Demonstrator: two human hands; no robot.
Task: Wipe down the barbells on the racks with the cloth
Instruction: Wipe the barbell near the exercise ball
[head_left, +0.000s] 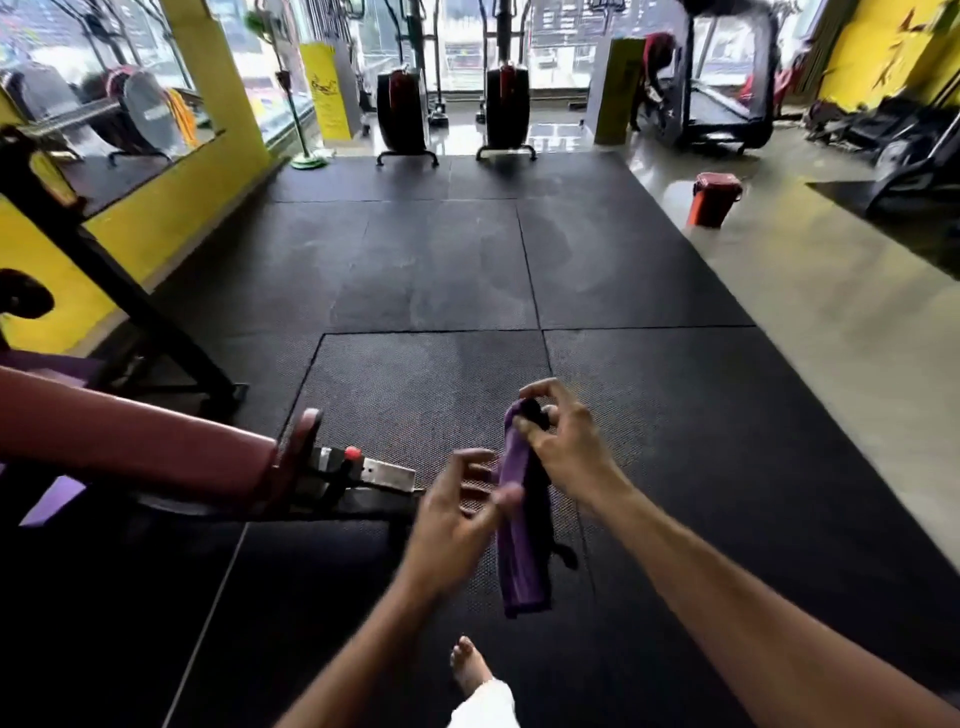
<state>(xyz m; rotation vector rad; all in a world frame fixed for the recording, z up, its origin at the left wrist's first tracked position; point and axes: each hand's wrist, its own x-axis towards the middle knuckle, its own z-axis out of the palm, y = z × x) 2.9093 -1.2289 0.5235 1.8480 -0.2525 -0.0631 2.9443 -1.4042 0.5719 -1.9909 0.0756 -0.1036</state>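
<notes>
Both hands are low in the centre of the head view, and I have the cloth between them. My right hand (563, 436) pinches the top of the purple cloth (519, 519) with its fingers curled round the bunched upper end. From there the cloth hangs straight down as a narrow folded strip, with its long axis running nearly vertical in the picture and its lower hem loose above the black floor mat (431, 270). My left hand (457, 504) sits just beside the strip at mid-length, fingers spread and only loosely bent. The thumb and a fingertip seem to touch the cloth's edge, but I cannot tell whether they actually pinch it, so I read that hand as open on the cloth, not gripping.

The coming move turns on where the barbell lies. The only bar I can make out is a barbell (78, 117) with grey plates at upper left, blurred and well apart from my hands. It may be a reflection in the mirror panel on the yellow wall (171, 208). Its long axis runs roughly left to right. My left hand is the nearer one to that side. A padded bench (156, 447) crosses the frame at left, between me and the rack frame (104, 275). My judgement is that I am readying the cloth for wiping and must turn left.
</notes>
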